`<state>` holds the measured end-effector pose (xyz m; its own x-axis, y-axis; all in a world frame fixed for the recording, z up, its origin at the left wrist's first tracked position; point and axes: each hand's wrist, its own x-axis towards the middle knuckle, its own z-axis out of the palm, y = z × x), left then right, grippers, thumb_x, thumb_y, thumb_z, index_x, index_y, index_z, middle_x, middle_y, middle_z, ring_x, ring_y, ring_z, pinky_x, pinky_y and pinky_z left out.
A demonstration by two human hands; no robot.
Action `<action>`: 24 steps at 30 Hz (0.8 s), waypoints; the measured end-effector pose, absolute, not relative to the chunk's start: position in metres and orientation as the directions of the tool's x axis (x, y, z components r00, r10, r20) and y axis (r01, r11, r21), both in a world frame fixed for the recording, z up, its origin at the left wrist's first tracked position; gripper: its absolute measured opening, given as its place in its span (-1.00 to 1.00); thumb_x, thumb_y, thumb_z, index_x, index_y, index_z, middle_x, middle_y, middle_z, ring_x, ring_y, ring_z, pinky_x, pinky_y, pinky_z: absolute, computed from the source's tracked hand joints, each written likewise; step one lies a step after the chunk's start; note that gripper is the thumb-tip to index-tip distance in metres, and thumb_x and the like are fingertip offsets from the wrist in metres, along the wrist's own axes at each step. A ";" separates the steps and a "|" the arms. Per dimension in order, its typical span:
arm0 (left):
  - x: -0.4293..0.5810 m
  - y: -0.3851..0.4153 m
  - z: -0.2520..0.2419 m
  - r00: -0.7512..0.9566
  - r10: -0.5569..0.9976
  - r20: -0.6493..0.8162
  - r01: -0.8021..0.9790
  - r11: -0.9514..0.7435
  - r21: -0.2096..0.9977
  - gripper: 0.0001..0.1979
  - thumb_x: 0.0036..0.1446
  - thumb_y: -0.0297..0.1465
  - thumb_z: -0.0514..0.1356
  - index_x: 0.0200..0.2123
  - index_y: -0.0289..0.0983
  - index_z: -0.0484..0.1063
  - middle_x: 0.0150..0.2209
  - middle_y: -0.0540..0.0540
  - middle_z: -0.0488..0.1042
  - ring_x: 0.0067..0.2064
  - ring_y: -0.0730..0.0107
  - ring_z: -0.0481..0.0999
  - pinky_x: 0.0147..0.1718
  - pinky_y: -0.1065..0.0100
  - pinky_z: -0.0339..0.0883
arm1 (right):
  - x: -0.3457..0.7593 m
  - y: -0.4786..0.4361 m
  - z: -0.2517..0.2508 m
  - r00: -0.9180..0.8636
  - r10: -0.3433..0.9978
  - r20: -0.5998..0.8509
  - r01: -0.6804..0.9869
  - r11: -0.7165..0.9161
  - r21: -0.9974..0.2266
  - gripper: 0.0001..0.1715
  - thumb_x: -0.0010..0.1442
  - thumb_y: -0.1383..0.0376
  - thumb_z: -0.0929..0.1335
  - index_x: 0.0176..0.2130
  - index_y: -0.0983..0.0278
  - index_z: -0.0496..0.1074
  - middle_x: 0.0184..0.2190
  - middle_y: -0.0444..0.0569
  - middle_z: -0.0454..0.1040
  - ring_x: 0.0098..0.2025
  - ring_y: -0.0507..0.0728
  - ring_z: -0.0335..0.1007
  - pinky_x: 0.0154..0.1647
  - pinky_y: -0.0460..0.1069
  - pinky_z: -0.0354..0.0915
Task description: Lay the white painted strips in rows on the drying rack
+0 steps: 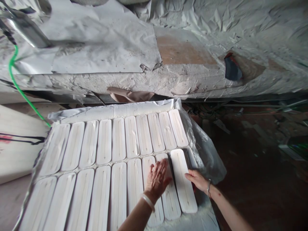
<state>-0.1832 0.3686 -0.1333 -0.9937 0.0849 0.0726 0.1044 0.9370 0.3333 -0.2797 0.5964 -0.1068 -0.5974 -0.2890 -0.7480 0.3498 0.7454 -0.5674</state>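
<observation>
My right hand (198, 180) pinches the right edge of a long white panel (183, 179) with rounded corners and a thin line down its middle. This panel is slightly raised and tilted at the right end of the near row. With its fingers stretched out, my left hand (157, 179) lies on a neighbouring white panel (171, 200) and covers part of it. Similar panels, such as one in the far row (132, 136), lie side by side in two rows on a sheet-covered surface (115, 110).
Beyond the panels runs a long bench covered in crumpled white sheeting (103, 41), with bare wood (185, 49) showing. A metal cylinder (31, 32) and green hose (22, 93) are at left. A dark object (233, 68) sits on the bench; clear plastic (207, 147) hangs at right.
</observation>
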 end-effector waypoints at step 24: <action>-0.200 0.377 -0.125 -0.988 0.123 -0.089 0.071 0.894 0.443 -0.31 0.24 -0.25 0.15 0.36 -0.09 -0.06 0.39 0.13 -0.08 0.31 -0.01 0.09 0.15 -0.19 0.19 | -0.303 0.594 -0.113 -0.229 -0.265 -0.937 0.335 0.882 -0.331 -0.75 0.29 0.17 0.21 -0.39 0.24 0.17 -0.70 -0.29 0.14 -0.69 0.03 0.31 -0.71 -0.14 0.24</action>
